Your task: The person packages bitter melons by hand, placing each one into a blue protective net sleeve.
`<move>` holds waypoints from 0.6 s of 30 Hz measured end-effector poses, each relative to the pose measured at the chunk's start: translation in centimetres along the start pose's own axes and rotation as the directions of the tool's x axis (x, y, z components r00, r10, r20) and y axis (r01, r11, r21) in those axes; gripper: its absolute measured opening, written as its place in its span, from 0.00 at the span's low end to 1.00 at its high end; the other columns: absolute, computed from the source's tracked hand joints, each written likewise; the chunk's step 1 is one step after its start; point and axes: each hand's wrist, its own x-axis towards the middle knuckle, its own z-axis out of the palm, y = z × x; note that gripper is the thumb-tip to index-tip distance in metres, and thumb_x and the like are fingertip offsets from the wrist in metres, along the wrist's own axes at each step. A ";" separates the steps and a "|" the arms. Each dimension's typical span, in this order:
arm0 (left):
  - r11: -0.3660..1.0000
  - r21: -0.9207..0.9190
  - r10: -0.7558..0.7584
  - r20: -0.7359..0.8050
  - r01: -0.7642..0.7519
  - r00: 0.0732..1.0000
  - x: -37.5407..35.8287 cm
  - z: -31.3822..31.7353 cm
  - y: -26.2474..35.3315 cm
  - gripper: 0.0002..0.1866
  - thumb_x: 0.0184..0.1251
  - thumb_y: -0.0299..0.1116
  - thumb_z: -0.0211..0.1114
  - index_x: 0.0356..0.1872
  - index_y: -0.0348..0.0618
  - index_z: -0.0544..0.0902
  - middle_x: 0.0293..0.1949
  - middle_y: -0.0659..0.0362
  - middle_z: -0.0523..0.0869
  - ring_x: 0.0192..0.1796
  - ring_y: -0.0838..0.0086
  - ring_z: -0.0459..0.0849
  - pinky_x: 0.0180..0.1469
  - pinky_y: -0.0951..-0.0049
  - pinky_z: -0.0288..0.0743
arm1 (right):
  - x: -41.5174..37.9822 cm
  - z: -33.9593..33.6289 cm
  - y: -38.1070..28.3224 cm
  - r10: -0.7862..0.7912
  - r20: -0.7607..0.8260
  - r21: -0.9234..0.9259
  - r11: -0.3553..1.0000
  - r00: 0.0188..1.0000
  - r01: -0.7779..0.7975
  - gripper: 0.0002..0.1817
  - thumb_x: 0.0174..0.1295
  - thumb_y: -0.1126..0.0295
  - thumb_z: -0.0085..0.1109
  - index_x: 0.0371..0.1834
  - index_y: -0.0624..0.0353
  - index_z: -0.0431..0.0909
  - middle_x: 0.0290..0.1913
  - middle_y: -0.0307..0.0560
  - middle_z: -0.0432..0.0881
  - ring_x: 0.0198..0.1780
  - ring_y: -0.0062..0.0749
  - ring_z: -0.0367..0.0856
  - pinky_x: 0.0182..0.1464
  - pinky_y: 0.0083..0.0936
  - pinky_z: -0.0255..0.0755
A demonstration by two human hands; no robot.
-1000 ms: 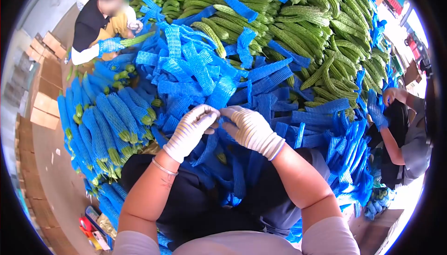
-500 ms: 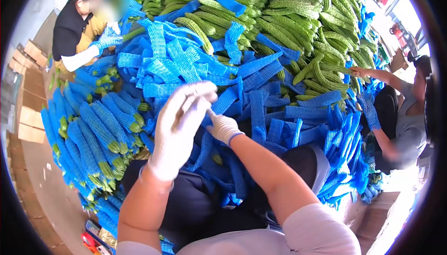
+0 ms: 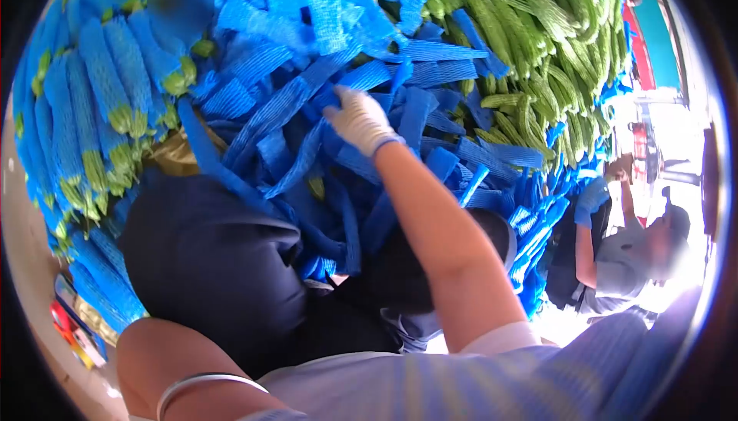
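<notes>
My right hand [image 3: 361, 123], in a white knit glove, is over a heap of blue net sleeves [image 3: 284, 102]. Its thumb and fingers look apart, with the fingertips at or just above the sleeves; contact is hard to judge. Only my bent left arm [image 3: 173, 363], with a pale bracelet, shows at the lower left; the left hand is out of sight. Green bitter melons [image 3: 538, 52] are piled behind the sleeves to the right. On the left lie bitter melons dressed in blue net sleeves [image 3: 81, 117], their green ends poking out.
My dark-trousered knee [image 3: 207, 259] presses close to the heap. At the right sits another person [image 3: 615, 259] with a blue-gloved hand [image 3: 590, 199]. Red and orange items [image 3: 71, 332] lie on the floor at the lower left. A brown wrapping [image 3: 181, 153] shows beside the sleeved melons.
My view has tilted and shifted. My left hand, raised beside the right before, has gone out of view. My right hand now reaches into the sleeve heap with its fingers spread.
</notes>
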 end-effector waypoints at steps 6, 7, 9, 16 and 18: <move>0.996 0.074 0.056 -0.125 -0.047 0.991 -0.9 0.2 -0.3 0.17 0.67 0.28 0.59 0.56 0.37 0.73 0.52 0.55 0.79 0.57 0.70 0.76 0.63 0.70 0.65 | -4.1 -8.4 -1.0 -0.092 -0.045 0.190 0.977 0.995 0.099 0.26 0.57 0.57 0.60 0.58 0.58 0.76 0.51 0.60 0.81 0.52 0.52 0.79 0.55 0.35 0.71; 0.994 0.094 0.064 -0.138 -0.052 0.988 -1.3 0.2 -0.4 0.17 0.67 0.28 0.59 0.56 0.37 0.73 0.52 0.55 0.79 0.57 0.70 0.76 0.64 0.70 0.65 | -5.6 -10.3 -2.2 -0.104 -0.044 0.187 0.976 0.994 0.110 0.25 0.57 0.59 0.60 0.57 0.59 0.76 0.49 0.58 0.81 0.49 0.47 0.81 0.53 0.33 0.72; 0.990 0.130 0.085 -0.185 -0.061 0.979 -1.5 0.0 -0.3 0.18 0.67 0.27 0.58 0.57 0.38 0.73 0.53 0.55 0.78 0.57 0.70 0.75 0.64 0.69 0.64 | -9.3 -13.7 -4.8 -0.113 -0.033 0.261 0.958 0.993 0.118 0.24 0.58 0.63 0.60 0.57 0.62 0.76 0.44 0.52 0.81 0.42 0.36 0.81 0.48 0.27 0.72; 0.933 0.359 0.132 -0.344 0.000 0.929 1.5 -1.6 -0.9 0.19 0.66 0.26 0.57 0.58 0.39 0.72 0.54 0.55 0.77 0.59 0.70 0.74 0.66 0.69 0.62 | -15.2 -14.3 -4.7 -0.044 -0.304 0.765 0.585 0.952 0.271 0.23 0.60 0.68 0.61 0.57 0.67 0.75 0.42 0.43 0.81 0.38 0.20 0.76 0.45 0.18 0.71; 0.783 0.582 0.140 -0.509 0.220 0.849 2.9 -5.5 0.6 0.14 0.66 0.26 0.61 0.52 0.38 0.74 0.46 0.58 0.79 0.50 0.77 0.78 0.53 0.76 0.71 | -15.9 -15.5 -4.7 0.015 -0.324 0.884 0.362 0.946 0.297 0.26 0.64 0.64 0.61 0.62 0.67 0.71 0.49 0.43 0.80 0.42 0.19 0.76 0.51 0.18 0.70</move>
